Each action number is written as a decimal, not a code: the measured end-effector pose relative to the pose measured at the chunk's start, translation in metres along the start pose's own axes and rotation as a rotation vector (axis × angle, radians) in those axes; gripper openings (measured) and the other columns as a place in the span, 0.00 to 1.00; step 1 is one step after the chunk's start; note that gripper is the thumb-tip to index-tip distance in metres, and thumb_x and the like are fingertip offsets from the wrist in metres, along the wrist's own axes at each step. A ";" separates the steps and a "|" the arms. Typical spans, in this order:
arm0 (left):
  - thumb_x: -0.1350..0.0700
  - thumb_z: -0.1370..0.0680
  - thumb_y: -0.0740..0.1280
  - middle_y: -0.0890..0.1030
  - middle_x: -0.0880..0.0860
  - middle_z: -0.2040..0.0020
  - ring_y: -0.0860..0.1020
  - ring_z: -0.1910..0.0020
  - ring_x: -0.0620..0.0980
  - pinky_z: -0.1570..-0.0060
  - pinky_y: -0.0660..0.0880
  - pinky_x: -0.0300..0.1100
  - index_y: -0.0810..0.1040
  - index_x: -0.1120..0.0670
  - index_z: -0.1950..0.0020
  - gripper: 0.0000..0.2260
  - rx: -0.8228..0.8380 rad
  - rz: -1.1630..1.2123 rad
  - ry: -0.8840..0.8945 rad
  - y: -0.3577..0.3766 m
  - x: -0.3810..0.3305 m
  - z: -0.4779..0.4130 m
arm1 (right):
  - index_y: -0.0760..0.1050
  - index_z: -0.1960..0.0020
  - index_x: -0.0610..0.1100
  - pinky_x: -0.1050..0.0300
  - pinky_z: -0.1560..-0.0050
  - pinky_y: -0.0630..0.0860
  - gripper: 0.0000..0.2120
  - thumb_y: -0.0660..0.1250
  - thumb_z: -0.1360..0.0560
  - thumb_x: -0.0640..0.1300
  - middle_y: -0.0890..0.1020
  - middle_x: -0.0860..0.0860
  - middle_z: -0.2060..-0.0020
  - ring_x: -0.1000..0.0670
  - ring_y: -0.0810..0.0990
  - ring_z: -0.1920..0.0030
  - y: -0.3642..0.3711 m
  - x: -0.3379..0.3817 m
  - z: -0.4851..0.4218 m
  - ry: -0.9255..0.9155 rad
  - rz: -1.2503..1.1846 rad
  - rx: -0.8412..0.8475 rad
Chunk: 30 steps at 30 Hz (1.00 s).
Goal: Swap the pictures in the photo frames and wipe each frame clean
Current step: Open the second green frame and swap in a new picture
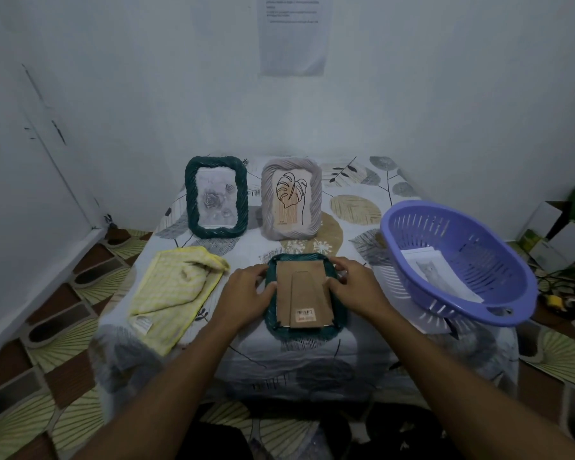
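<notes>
While both grips (left hand [246,290], right hand [356,287]) clamp the face-down frame [307,293] by its sides, it seems light, stiff, front probably fragile.

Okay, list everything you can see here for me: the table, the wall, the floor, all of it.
rose frame: 1, dark green, upright at the table's back left
leaf frame: 1, pale grey, upright beside it at the back
face-down frame: 1, dark green with brown card back, front centre
cloth: 1, yellow, crumpled, front left
basket: 1, purple, slotted, right side of the table
printed picture: at least 1, white with a grey cat, inside the basket
tablecloth: 1, white with leaf print, covering the table
paper sheet: 1, white, on the wall
boxes: several, white and green, floor at right
left hand: grips the face-down frame's left edge
right hand: grips its right edge
</notes>
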<state>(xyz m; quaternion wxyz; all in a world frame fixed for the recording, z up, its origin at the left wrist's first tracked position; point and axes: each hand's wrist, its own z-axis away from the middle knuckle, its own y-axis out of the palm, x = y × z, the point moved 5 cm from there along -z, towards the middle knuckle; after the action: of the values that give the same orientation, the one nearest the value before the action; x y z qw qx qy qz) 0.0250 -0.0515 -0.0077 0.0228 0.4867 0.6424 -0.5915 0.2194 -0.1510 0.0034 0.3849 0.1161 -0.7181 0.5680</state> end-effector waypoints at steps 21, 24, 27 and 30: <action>0.35 0.26 0.51 0.62 0.54 0.24 0.59 0.26 0.51 0.29 0.55 0.49 0.54 0.55 0.23 0.37 0.207 -0.271 0.047 0.021 -0.009 0.050 | 0.75 0.34 0.46 0.55 0.45 0.73 0.22 0.71 0.28 0.42 0.81 0.45 0.44 0.44 0.77 0.43 0.000 -0.012 0.066 -0.135 0.063 -0.090; 0.32 0.31 0.44 0.62 0.53 0.25 0.58 0.25 0.49 0.30 0.54 0.48 0.54 0.55 0.23 0.41 0.203 -0.294 0.028 0.022 -0.010 0.050 | 0.75 0.36 0.47 0.59 0.50 0.71 0.20 0.71 0.28 0.42 0.81 0.45 0.48 0.45 0.77 0.46 0.001 -0.015 0.066 -0.124 0.044 -0.092; 0.34 0.31 0.42 0.65 0.52 0.27 0.62 0.28 0.49 0.31 0.55 0.48 0.56 0.55 0.24 0.40 0.181 -0.319 0.030 0.023 -0.010 0.048 | 0.75 0.38 0.48 0.60 0.54 0.67 0.18 0.71 0.28 0.42 0.76 0.50 0.56 0.47 0.76 0.50 0.003 -0.016 0.065 -0.124 0.047 -0.112; 0.38 0.27 0.44 0.66 0.51 0.28 0.64 0.30 0.49 0.32 0.57 0.49 0.57 0.55 0.25 0.35 0.167 -0.318 0.036 0.026 -0.010 0.048 | 0.75 0.41 0.49 0.59 0.56 0.68 0.16 0.69 0.27 0.40 0.72 0.56 0.60 0.48 0.75 0.53 0.006 -0.015 0.066 -0.124 0.043 -0.139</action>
<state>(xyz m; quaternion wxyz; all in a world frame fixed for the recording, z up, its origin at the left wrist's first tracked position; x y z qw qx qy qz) 0.0212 -0.0991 -0.0355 -0.1233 0.3898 0.6601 -0.6302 0.1986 -0.2129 -0.0150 0.3347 0.1084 -0.7805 0.5167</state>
